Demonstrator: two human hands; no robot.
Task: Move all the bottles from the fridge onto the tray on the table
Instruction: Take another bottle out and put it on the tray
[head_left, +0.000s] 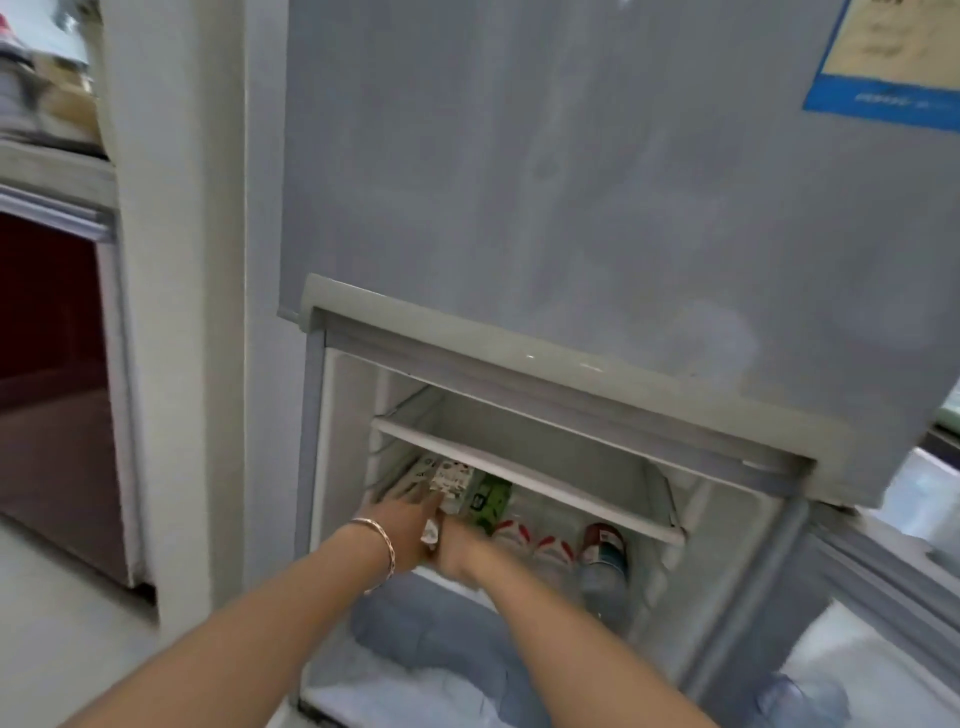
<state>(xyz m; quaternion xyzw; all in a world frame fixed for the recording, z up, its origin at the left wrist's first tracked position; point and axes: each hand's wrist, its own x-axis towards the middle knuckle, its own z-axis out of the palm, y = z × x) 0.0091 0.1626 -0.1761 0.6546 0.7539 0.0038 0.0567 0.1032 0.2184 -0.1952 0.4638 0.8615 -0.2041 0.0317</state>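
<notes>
Both hands are deep in the lower compartment of the fridge (571, 208), under a low shelf (519, 475). The left hand (410, 519) has its fingers out straight and close together, tips at the cartons (452, 480) on the left side. The right hand (460, 545) lies just beside it with knuckles up; it may be curling round a small white thing (430, 531), but in this blur I cannot tell whether it holds anything. The bottles (602, 551) stand in a row to the right of the hands, untouched. The tray is out of view.

The main risk is crowding. Two hands work one tight corner, so a wrist or forearm swinging right could knock the nearest bottle into its neighbours. The shelf leaves little headroom, and a bottle lifted steeply would likely strike its edge. The hands are also at the cartons, not the bottles, so a wrong item could come out. A cold, damp bottle may slip from a loose grip.
</notes>
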